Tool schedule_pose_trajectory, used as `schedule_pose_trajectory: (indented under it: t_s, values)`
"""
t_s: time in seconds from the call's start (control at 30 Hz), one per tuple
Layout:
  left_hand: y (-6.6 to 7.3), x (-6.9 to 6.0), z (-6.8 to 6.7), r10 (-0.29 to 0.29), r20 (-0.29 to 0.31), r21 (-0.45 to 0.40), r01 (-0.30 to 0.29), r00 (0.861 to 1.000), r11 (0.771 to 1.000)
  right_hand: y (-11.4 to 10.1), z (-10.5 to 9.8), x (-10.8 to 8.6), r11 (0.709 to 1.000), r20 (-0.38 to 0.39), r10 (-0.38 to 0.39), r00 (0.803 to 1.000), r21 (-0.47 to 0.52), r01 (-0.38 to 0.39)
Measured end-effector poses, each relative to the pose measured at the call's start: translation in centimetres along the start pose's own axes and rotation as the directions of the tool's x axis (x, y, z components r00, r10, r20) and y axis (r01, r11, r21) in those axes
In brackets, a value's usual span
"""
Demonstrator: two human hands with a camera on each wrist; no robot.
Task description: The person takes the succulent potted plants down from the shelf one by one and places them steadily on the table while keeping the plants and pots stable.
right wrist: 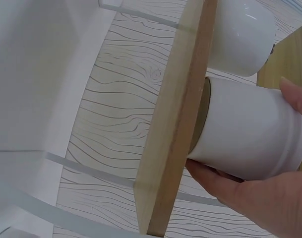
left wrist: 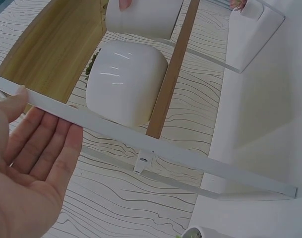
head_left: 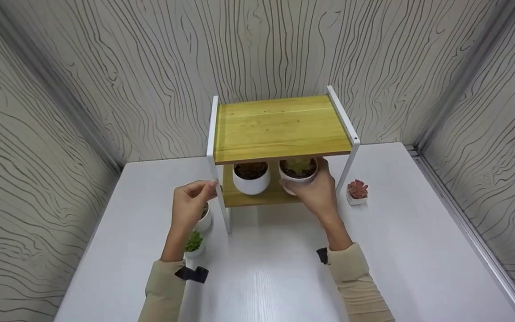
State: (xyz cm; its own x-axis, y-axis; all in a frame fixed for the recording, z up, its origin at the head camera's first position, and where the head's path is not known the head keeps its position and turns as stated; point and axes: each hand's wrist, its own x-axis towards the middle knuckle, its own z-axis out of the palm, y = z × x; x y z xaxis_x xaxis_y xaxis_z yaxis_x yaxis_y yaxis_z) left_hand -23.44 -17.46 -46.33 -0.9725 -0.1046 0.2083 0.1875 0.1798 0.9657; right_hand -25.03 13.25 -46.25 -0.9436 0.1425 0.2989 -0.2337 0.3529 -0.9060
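Note:
A two-tier rack with yellow wood shelves (head_left: 282,127) and a white metal frame stands at the back of the table. My left hand (head_left: 190,201) pinches its front left upright (left wrist: 116,121) between thumb and fingers. In my right hand (head_left: 318,192) is a white pot (right wrist: 250,129) with a green succulent (head_left: 300,166), at the right of the lower shelf (head_left: 264,200). Its base is at the shelf board; whether it bears fully on it I cannot tell. Left of it on that shelf sits another white pot (head_left: 251,183), its plant partly hidden under the upper shelf.
On the table left of the rack are a small green succulent (head_left: 194,241) in a white pot and another white pot (head_left: 204,219), partly behind my left hand. A red succulent (head_left: 357,189) in a white pot stands right of the rack. Wood-patterned walls (head_left: 275,49) enclose the table.

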Motion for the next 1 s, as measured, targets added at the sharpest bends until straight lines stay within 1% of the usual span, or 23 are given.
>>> schedule_pose_trajectory:
  t_s: [0.13, 0.3, 0.4, 0.6, 0.77, 1.0]
  values:
    - [0.1, 0.0, 0.0, -0.009, -0.003, 0.002, 0.009, 1.000, 1.000, -0.2, -0.4, -0.6, 1.000, 0.010, -0.016, 1.000, 0.025, 0.016]
    - [0.1, 0.0, 0.0, -0.010, -0.002, 0.005, 0.010, 1.000, 1.000, -0.5, -1.0, -1.6, 1.000, -0.001, -0.021, 1.000, 0.024, 0.021]
    - [0.0, 0.0, 0.0, -0.016, -0.001, 0.010, 0.016, 1.000, 1.000, -0.6, -1.3, -2.2, 1.000, -0.004, -0.011, 1.000, 0.020, 0.011]
    - [0.0, -0.1, 0.0, -0.028, -0.009, -0.010, 0.028, 1.000, 1.000, -1.0, -2.0, -3.4, 1.000, 0.018, 0.015, 1.000, 0.023, -0.015]
    - [0.0, -0.1, 0.0, -0.026, -0.010, -0.013, 0.026, 1.000, 1.000, -1.1, -2.6, -4.6, 1.000, 0.029, 0.023, 0.999, -0.007, -0.022]
    - [0.1, -0.2, -0.1, 0.003, 0.000, -0.023, -0.003, 1.000, 1.000, -1.2, -3.4, -6.2, 1.000, 0.038, -0.002, 0.999, 0.021, 0.001]
